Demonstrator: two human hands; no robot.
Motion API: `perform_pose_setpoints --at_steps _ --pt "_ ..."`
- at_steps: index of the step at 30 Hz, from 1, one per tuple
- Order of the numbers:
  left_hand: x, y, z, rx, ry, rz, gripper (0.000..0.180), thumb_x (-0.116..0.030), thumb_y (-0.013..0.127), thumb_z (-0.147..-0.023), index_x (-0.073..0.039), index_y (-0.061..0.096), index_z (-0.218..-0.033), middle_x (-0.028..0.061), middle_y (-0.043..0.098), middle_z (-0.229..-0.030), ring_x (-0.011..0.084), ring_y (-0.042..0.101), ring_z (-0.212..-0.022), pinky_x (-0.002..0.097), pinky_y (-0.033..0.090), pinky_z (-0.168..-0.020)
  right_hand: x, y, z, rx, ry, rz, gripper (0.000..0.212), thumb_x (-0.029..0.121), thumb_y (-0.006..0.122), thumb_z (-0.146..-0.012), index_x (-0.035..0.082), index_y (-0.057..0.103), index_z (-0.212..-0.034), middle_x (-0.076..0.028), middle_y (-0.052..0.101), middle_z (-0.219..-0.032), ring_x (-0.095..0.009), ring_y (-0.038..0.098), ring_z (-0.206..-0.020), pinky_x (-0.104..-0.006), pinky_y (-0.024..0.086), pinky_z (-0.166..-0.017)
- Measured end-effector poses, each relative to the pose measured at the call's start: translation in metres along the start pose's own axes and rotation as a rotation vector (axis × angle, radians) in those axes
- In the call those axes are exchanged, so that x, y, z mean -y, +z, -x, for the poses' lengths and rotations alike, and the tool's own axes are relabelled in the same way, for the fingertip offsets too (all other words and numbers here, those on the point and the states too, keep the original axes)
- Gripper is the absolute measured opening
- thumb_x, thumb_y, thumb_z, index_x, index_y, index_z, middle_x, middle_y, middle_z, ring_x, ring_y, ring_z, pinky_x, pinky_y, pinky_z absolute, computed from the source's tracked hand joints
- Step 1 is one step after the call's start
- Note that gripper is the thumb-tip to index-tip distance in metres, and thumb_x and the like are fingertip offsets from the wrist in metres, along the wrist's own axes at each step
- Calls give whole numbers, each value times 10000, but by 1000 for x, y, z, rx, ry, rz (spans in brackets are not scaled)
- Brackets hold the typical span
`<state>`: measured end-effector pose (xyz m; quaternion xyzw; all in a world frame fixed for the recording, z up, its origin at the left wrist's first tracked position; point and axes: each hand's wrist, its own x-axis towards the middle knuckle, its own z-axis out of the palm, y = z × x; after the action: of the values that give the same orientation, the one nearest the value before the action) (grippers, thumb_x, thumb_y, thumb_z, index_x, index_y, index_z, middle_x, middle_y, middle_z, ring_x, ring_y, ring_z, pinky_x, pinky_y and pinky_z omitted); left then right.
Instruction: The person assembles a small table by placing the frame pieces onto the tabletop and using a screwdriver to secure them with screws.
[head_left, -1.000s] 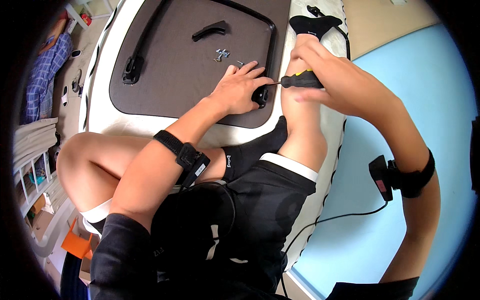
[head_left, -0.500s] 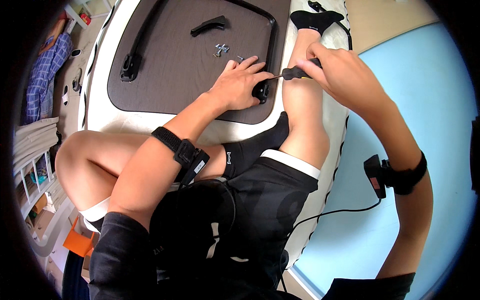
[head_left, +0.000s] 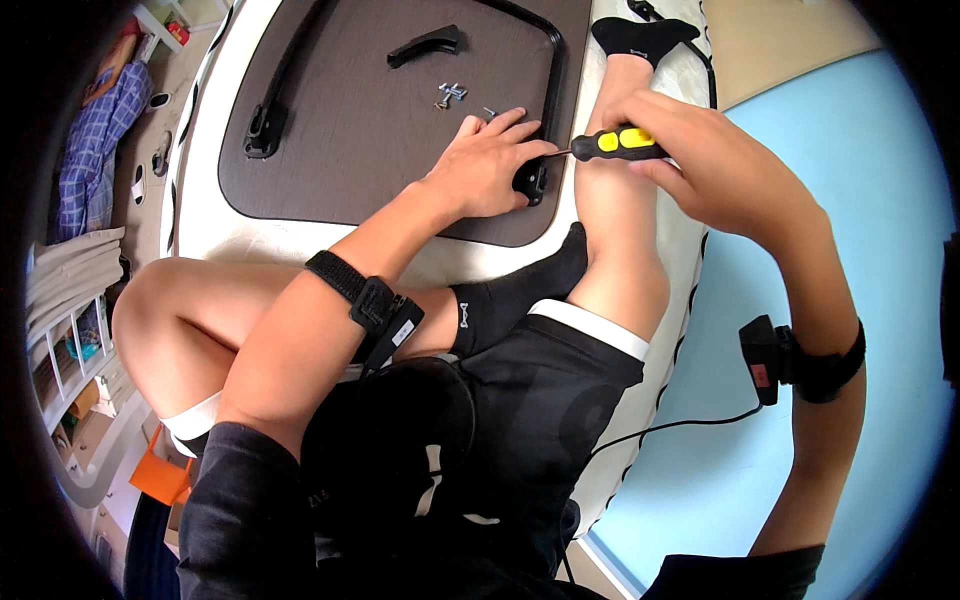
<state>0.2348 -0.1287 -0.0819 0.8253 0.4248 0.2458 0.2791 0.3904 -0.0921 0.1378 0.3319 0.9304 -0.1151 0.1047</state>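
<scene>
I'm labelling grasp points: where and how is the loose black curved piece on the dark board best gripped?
Probably pinch the loose black curved piece across its middle, from above: it is long and narrow, and both long edges are exposed. Passing over the screws lying on its near side should leave them undisturbed.

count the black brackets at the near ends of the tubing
2: the left bracket on the dark board's left side, and the right bracket at its lower right, partly hidden by the left hand.
</scene>
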Motion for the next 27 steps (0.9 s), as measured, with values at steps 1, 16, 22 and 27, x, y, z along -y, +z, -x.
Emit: perform_pose_setpoints --at_steps 1,16,22,27 --pt "1 1 1 -8 0 -9 709 -264 786 -685 -180 533 -1342 126 409 -1479 273 283 -1418 430 269 -1072 0 -1 1 90 14 22 300 245 635 -885 32 554 -1080 -175 619 -1062 -390 592 -955 -397 475 -811" --pt "-5 -1 -4 20 21 -4 700 -258 772 -690 -191 532 -1344 128 403 -1481 275 277 -1421 427 269 -1073 -12 23 13 -102 220 84 301 177 674 -836 65 539 -1081 -173 616 -948 -374 626 -858 -428 498 -727" --pt "-2 -1 2 3 -14 -8 712 -249 780 -677 -177 536 -1342 123 407 -1481 270 284 -1419 420 272 -1065 -5 6 11 -60 -44 118 309 220 684 -830 38 579 -1056 -176 603 -913 -372 620 -855 -405 503 -717" --pt "-1 -1 0 -7 -2 0 711 -248 785 -669 -173 545 -1334 119 410 -1481 263 285 -1419 417 269 -1072 -6 9 7 -151 100 170 362 311 700 -821 -26 624 -928 -201 598 -881 -380 620 -775 -402 514 -707"
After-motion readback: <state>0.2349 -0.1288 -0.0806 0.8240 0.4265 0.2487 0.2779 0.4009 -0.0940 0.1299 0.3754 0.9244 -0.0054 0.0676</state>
